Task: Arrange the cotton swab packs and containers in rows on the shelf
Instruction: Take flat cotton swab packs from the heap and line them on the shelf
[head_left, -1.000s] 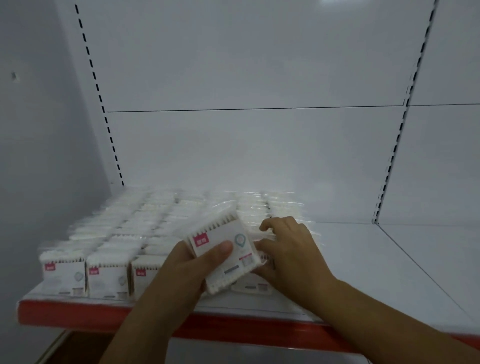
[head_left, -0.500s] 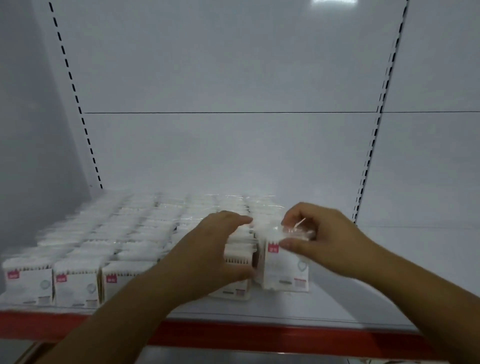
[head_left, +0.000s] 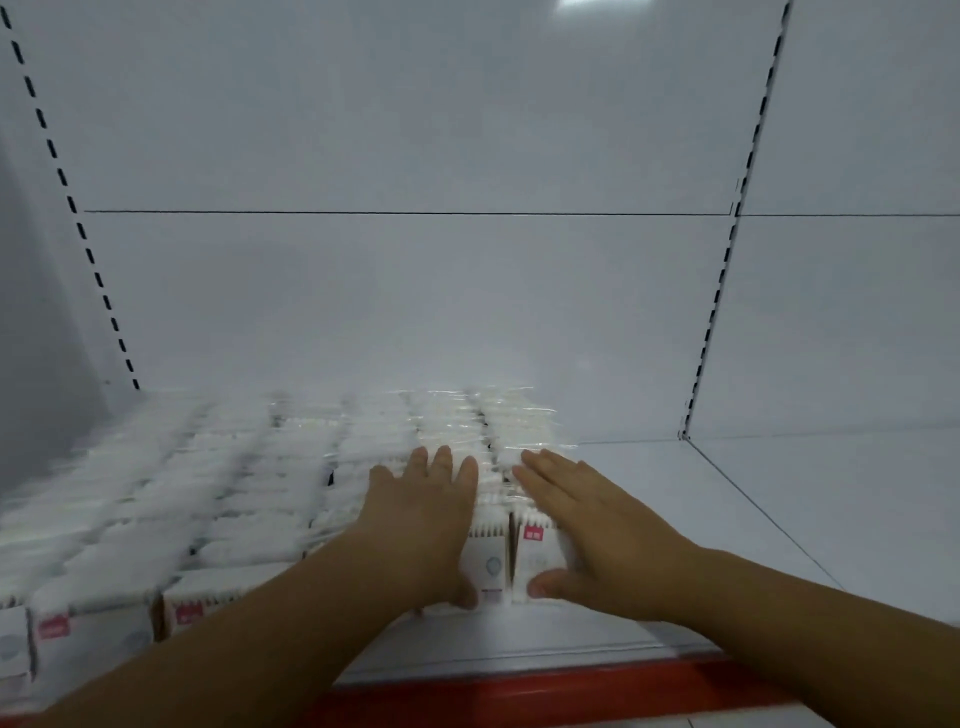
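Observation:
Several rows of white cotton swab packs (head_left: 218, 483) with small red labels cover the left and middle of the white shelf (head_left: 727, 525). My left hand (head_left: 421, 514) lies flat, fingers straight, on top of the second row from the right. My right hand (head_left: 582, 525) lies flat over the rightmost row, its thumb pressing the front of the frontmost pack (head_left: 535, 551). Another front pack (head_left: 491, 556) shows between my two hands. The packs under my palms are hidden.
The shelf's right part is bare white surface up to a seam (head_left: 753, 514). A red front strip (head_left: 519, 691) edges the shelf. Slotted uprights (head_left: 727, 249) run up the white back panel. A grey side wall (head_left: 31, 338) closes the left.
My right hand set its pack down at the front of the rightmost row. Both hands then flattened on top of the two right rows. The view moved closer and rightwards.

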